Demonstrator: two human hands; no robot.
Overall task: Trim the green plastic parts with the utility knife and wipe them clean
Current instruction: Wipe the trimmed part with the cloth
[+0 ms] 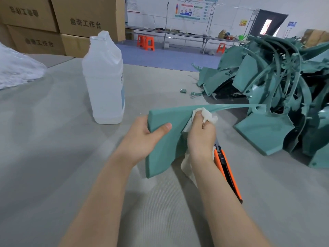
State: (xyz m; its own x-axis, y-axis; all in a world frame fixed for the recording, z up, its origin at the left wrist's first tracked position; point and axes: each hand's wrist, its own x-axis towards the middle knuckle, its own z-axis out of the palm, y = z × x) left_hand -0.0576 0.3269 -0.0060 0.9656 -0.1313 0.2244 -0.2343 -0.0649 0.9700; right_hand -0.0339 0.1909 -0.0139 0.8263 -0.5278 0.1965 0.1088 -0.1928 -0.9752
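Observation:
A green plastic part [167,148] with a long thin curved arm is held above the grey mat. My left hand [144,138] grips its broad left end, thumb on the near face. My right hand [201,134] clutches a white cloth [208,114] and presses it against the part near the base of the arm. The cloth's tail hangs below my wrist. An orange and black utility knife [227,172] lies on the mat just right of my right forearm, partly hidden by it.
A translucent white plastic bottle [104,81] stands uncapped left of the part. A large pile of green parts [277,91] fills the right side. A small green scrap [183,90] lies on the mat. Cardboard boxes [58,24] and a clear plastic bag [16,68] sit at the back left.

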